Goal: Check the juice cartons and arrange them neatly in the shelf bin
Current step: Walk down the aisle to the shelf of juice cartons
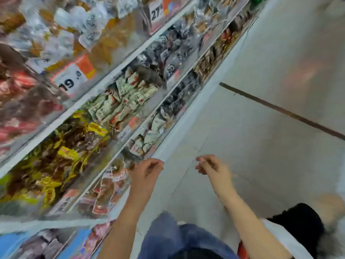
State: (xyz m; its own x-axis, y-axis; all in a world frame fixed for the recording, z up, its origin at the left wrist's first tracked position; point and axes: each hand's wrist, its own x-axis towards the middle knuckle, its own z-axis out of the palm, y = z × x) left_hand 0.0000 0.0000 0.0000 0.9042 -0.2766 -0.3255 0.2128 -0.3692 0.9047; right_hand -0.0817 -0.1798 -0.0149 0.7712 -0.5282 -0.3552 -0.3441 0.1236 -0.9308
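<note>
Looking down a tilted, motion-blurred store aisle, shelves point(119, 79) are seen filling the left side, stacked in tiers that run from lower left to upper right. On the upper tier, clear bags of pale and orange goods are seen, with a price tag reading 19 point(71, 81) and another reading 27 point(156, 13). Below these, yellow-and-brown packets point(61, 152) are packed at left, white-and-red packets point(123, 103) in the middle, and dark packets point(168, 53) farther right. On the lowest tier, red-and-white packets point(108, 191) are seen just left of the left hand point(147, 170). Juice cartons cannot be made out with certainty anywhere on the shelves; the blur is too strong to tell. The left hand is held at the shelf edge point(179, 126), fingers loosely curled, nothing seen between them; contact with the edge cannot be told. The right hand point(211, 165) is held well apart from it over the pale floor point(261, 137), fingers loosely bent, nothing held. Blue jeans point(168, 234) are seen below between the forearms. A dark line point(280, 109) is noted across the floor at right, and a black shape point(298, 221) at lower right.
</note>
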